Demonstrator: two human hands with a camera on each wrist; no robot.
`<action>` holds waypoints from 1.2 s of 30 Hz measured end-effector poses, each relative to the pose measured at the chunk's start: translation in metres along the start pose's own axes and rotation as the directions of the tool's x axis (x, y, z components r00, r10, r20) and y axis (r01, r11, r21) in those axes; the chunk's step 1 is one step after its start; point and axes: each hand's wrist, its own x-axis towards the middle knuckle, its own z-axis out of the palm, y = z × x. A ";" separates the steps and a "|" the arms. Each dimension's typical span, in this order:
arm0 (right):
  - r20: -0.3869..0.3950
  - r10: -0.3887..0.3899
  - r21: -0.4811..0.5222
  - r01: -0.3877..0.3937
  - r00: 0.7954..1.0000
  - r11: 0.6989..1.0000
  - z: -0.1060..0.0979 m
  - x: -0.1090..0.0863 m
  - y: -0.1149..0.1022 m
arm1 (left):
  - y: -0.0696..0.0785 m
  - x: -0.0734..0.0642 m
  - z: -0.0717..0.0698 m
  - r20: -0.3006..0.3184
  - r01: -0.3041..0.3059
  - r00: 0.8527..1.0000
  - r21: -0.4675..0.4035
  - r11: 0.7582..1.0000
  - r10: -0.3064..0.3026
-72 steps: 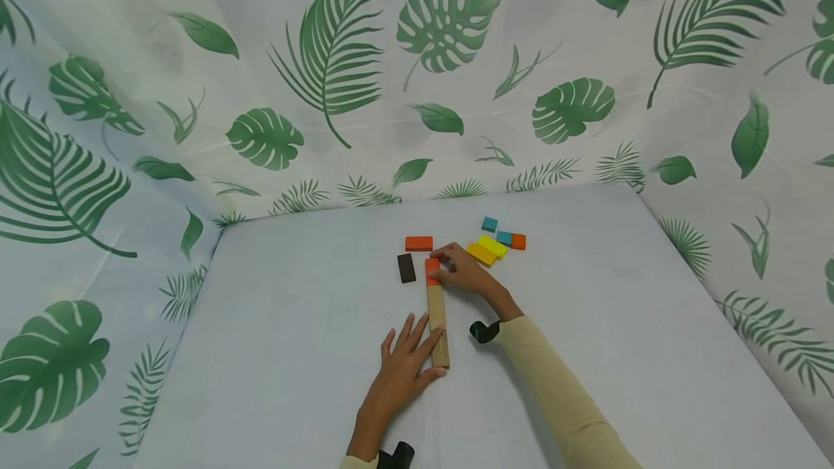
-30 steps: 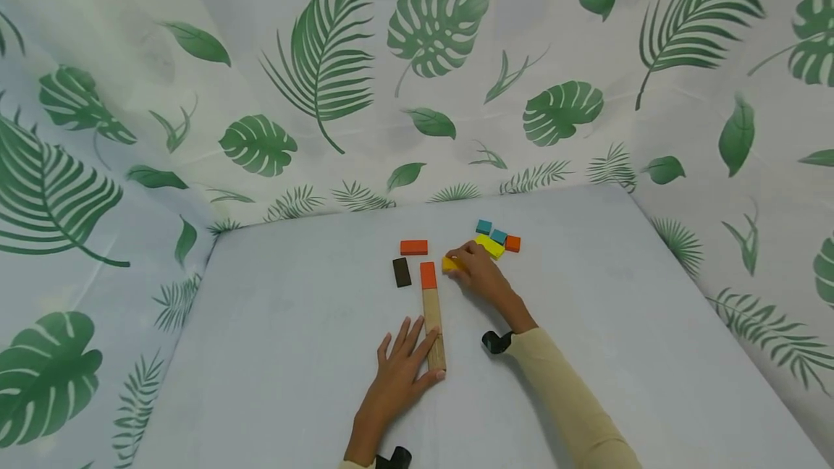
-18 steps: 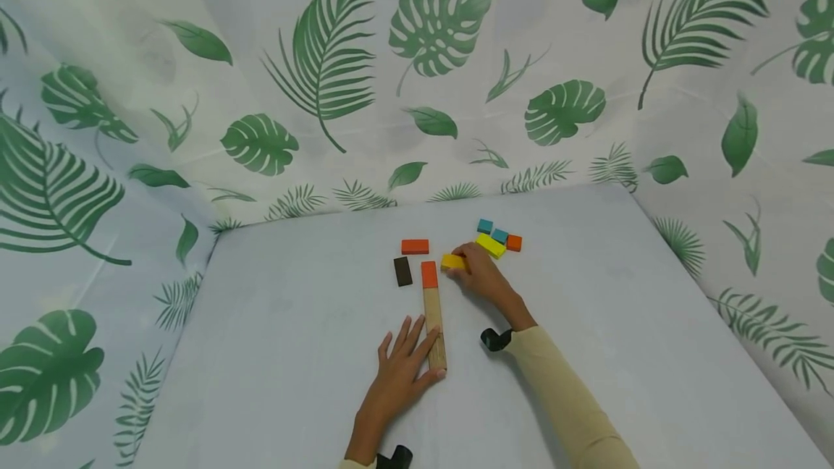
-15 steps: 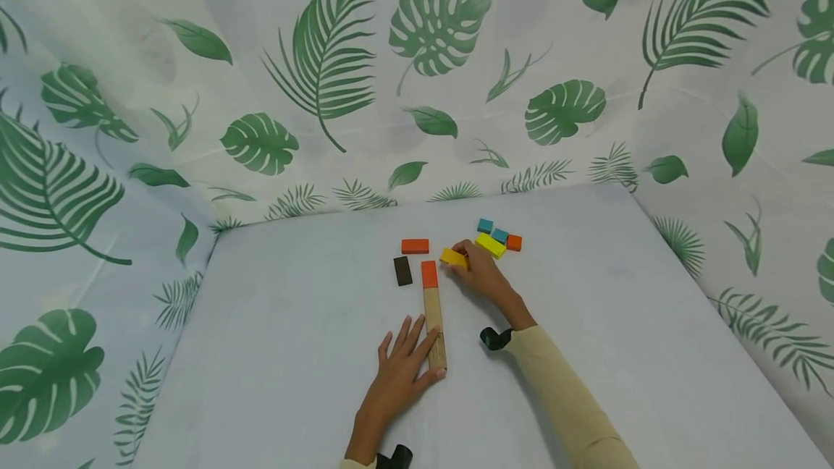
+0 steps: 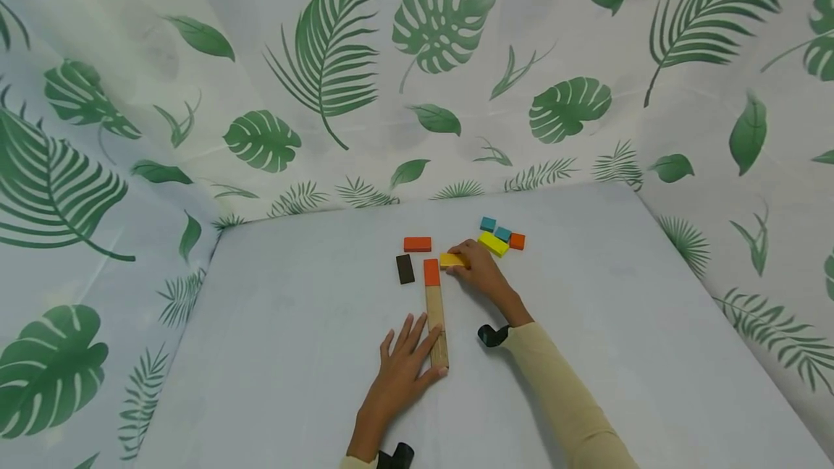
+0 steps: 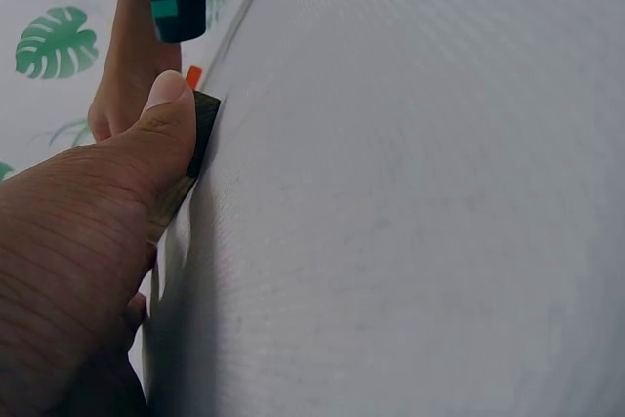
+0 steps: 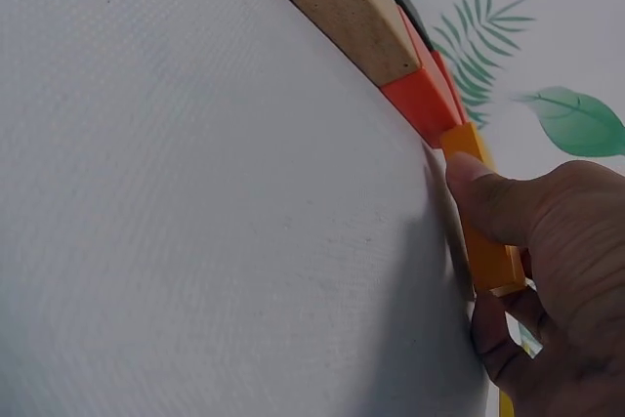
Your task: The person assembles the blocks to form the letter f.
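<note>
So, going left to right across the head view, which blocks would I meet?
Dark block → red block at the wooden row's far end → amber block in the right hand → bright yellow block → small orange block.

I'm seeing green leaves [image 5: 445, 24] and fronds [image 5: 324, 49] patterning the white backdrop [image 5: 228, 82] and a plain pale-grey tabletop [image 5: 293, 353]. Over the feed I'm picking out an orange-yellow block [image 5: 452, 260], a bright yellow block [image 5: 493, 243], blue blocks [image 5: 488, 224], orange-red blocks [image 5: 418, 244], a dark brown block [image 5: 405, 269] and tan wooden blocks [image 5: 434, 306] showing grain. The sleeves [image 5: 567, 396] are showing beige, the wrist cameras [image 5: 493, 336] black.
</note>
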 end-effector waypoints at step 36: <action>0.057 -0.017 -0.077 0.022 0.998 0.997 0.000 0.000 -0.003 | 0.000 0.001 -0.001 0.029 0.020 0.999 -0.004 1.000 -0.020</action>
